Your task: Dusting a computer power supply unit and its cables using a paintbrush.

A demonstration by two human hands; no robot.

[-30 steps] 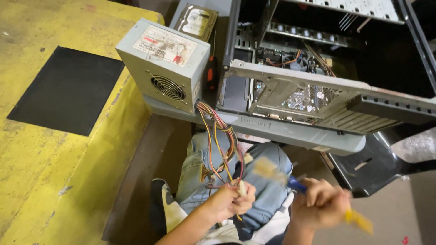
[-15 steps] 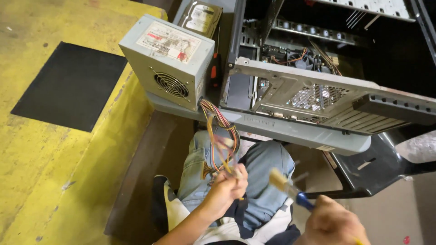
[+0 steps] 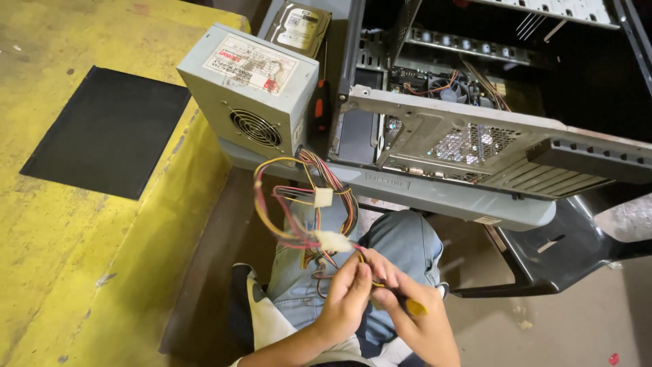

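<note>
We hold our left hand (image 3: 346, 299) and right hand (image 3: 414, 316) close together over our lap, their fingers (image 3: 360, 275) meeting at one spot. The left fingers are curled together and pinch the bundle of coloured wires (image 3: 299, 204) just below a pale plastic connector (image 3: 333, 240), which sits right above the fingertips. The right fingers are closed around a slim tool with a yellow handle (image 3: 413, 307); its yellow end pokes out behind the fingers, and its tip is hidden between the two hands, so we cannot tell what it touches. A second pale connector (image 3: 323, 197) hangs higher in the wire loop, well above the fingers. The wires run up and away from the fingers to a grey power supply box (image 3: 248, 88), which rests beside an open computer case (image 3: 468, 136). A hard drive (image 3: 299, 27) lies beyond the box. To the left of the fingers stretches a yellow surface (image 3: 81, 251) bearing a black mat (image 3: 109, 132).
</note>
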